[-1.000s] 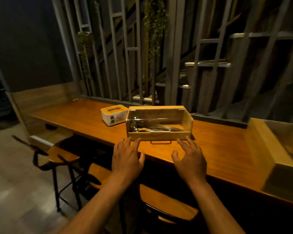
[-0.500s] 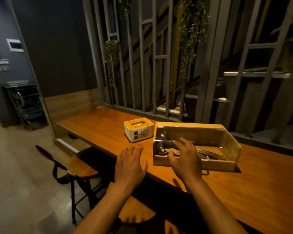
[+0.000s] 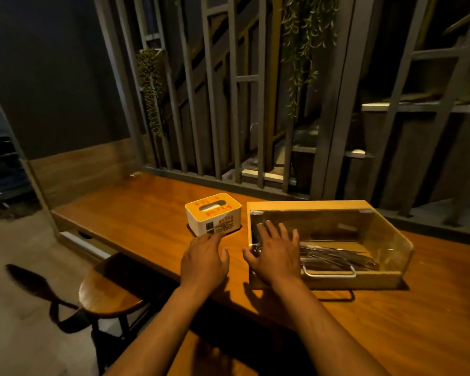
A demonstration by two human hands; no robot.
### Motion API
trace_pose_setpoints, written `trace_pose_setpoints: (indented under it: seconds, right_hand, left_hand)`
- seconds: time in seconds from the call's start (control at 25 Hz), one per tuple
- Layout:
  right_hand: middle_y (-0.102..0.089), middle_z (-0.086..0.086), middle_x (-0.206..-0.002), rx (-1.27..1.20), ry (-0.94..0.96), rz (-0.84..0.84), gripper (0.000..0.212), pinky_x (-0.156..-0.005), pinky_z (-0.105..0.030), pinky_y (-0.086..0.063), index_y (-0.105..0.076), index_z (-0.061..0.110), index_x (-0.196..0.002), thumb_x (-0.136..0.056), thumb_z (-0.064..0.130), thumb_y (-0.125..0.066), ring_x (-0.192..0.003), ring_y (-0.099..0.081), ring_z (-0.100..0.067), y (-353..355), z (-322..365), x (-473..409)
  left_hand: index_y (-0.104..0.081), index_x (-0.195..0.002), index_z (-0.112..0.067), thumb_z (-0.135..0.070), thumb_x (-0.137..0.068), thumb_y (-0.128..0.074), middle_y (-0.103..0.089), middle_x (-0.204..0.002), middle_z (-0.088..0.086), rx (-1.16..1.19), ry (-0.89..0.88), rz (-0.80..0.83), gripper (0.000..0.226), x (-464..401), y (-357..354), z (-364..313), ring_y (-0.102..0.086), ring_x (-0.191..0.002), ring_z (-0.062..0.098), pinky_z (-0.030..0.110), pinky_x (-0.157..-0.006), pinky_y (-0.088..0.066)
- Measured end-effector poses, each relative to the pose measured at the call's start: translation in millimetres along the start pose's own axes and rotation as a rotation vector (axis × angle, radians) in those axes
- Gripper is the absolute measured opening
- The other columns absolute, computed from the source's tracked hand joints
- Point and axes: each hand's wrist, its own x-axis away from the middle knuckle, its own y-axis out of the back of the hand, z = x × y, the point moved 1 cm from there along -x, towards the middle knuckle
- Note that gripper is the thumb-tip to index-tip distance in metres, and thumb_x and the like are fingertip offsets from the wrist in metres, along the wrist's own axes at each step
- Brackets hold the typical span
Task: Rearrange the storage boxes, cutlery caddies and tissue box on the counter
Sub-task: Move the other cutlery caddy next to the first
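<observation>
A wooden cutlery caddy (image 3: 307, 206) with a clear sloped lid and a metal handle (image 3: 329, 272) stands on the wooden counter (image 3: 136, 213); metal cutlery lies inside. Just left of it sits a white tissue box (image 3: 213, 214) with an orange top. My right hand (image 3: 276, 253) is spread flat over the caddy's left front corner, fingers apart. My left hand (image 3: 204, 257) hovers open just in front of the tissue box, fingertips near its front face; contact is unclear.
A round wooden stool (image 3: 106, 289) stands below the counter's front edge at the left. A grey slatted screen (image 3: 228, 104) with hanging plants runs along the counter's far side. The counter's left end (image 3: 63, 213) meets a low wooden wall.
The view has swung left and closer. My right hand moved from the caddy's front edge onto its left corner. My left hand went forward to the tissue box. A second box at right left the view.
</observation>
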Motion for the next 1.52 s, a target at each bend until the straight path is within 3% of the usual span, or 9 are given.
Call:
trace_pose_setpoints:
  seconds: [0.2,0.36,0.44,0.52,0.6,0.68,0.92,1.2,1.52]
  right_hand:
    - [-0.042,0.008,-0.151,-0.059,0.036,-0.191,0.071,-0.118,-0.054,-0.005,-0.043,0.034,-0.141,-0.077,0.063,-0.044,-0.143,-0.03,-0.021,-1.8,-11.4,25.3]
    - [-0.046,0.014,-0.146,-0.125,-0.012,-0.294,0.062,-0.118,-0.055,-0.011,-0.049,0.043,-0.134,-0.072,0.05,-0.053,-0.141,-0.032,-0.017,3.3,-40.8,69.2]
    - [-0.044,0.016,-0.147,-0.203,-0.096,-0.335,0.058,-0.117,-0.045,-0.017,-0.05,0.046,-0.132,-0.074,0.048,-0.055,-0.144,-0.023,-0.011,8.9,-55.5,93.2]
    - [-0.043,0.017,-0.147,-0.26,-0.194,-0.384,0.053,-0.111,-0.032,-0.025,-0.052,0.047,-0.129,-0.077,0.055,-0.058,-0.144,-0.02,-0.007,15.7,-64.5,108.8]
    - [-0.043,0.017,-0.147,-0.265,-0.293,-0.424,0.052,-0.108,-0.026,-0.025,-0.054,0.047,-0.126,-0.076,0.061,-0.062,-0.144,-0.021,-0.007,21.2,-70.2,117.0]
    - [-0.044,0.015,-0.147,-0.255,-0.355,-0.439,0.053,-0.108,-0.026,-0.023,-0.056,0.045,-0.125,-0.075,0.06,-0.066,-0.144,-0.023,-0.009,22.6,-72.7,119.9]
    - [-0.043,0.012,-0.149,-0.235,-0.372,-0.444,0.059,-0.106,-0.026,-0.022,-0.056,0.04,-0.129,-0.074,0.057,-0.071,-0.145,-0.021,-0.012,23.7,-76.7,124.7]
    - [-0.045,0.011,-0.148,-0.229,-0.349,-0.457,0.061,-0.107,-0.027,-0.022,-0.057,0.038,-0.129,-0.073,0.059,-0.071,-0.145,-0.023,-0.013,36.0,-111.2,148.6]
    - [-0.047,0.009,-0.146,-0.255,-0.348,-0.467,0.063,-0.11,-0.034,-0.028,-0.06,0.036,-0.127,-0.07,0.06,-0.07,-0.144,-0.027,-0.017,82.8,-206.2,216.2]
  left_hand:
    - [-0.052,-0.134,-0.029,-0.033,-0.095,-0.054,-0.062,-0.131,0.001,0.26,-0.069,0.01,0.04,-56.8,-16.4,1.6,-0.057,-0.119,0.021,0.037,-0.087,-0.052]
    - [-0.043,-0.142,-0.026,-0.053,-0.093,-0.05,-0.055,-0.141,0.009,0.401,-0.002,0.167,0.057,-86.1,-43.2,-12.2,-0.052,-0.127,0.03,0.045,-0.1,-0.043]
    - [-0.053,-0.136,-0.022,-0.055,-0.092,-0.05,-0.06,-0.134,0.01,0.449,0.022,0.323,0.055,-86.5,-52.8,-20.3,-0.055,-0.122,0.031,0.042,-0.097,-0.043]
    - [-0.065,-0.12,-0.022,-0.052,-0.092,-0.053,-0.07,-0.114,0.008,0.604,0.078,0.578,0.044,-73.3,-52.5,-29.1,-0.064,-0.1,0.024,0.036,-0.086,-0.051]
    - [-0.06,-0.122,-0.028,-0.049,-0.092,-0.056,-0.067,-0.109,0.004,0.714,0.14,0.779,0.037,-52.7,-47.3,-41.4,-0.062,-0.092,0.02,0.034,-0.078,-0.049]
    - [-0.046,-0.134,-0.034,-0.048,-0.092,-0.057,-0.058,-0.119,0.006,0.759,0.173,0.849,0.046,-40.0,-49.4,-48.6,-0.055,-0.104,0.026,0.039,-0.084,-0.045]
    - [-0.038,-0.144,-0.029,-0.047,-0.091,-0.058,-0.051,-0.139,0.009,0.779,0.19,0.797,0.059,-29.3,-49.6,-58.5,-0.049,-0.123,0.033,0.049,-0.098,-0.044]
    - [-0.041,-0.143,-0.027,-0.048,-0.09,-0.059,-0.053,-0.138,0.009,0.779,0.182,0.77,0.059,0.7,-51.9,-92.1,-0.05,-0.124,0.033,0.049,-0.099,-0.045]
    - [-0.042,-0.142,-0.028,-0.048,-0.089,-0.061,-0.056,-0.127,0.006,0.811,0.178,0.763,0.059,68.6,-72.8,-194.3,-0.054,-0.115,0.029,0.046,-0.093,-0.049]
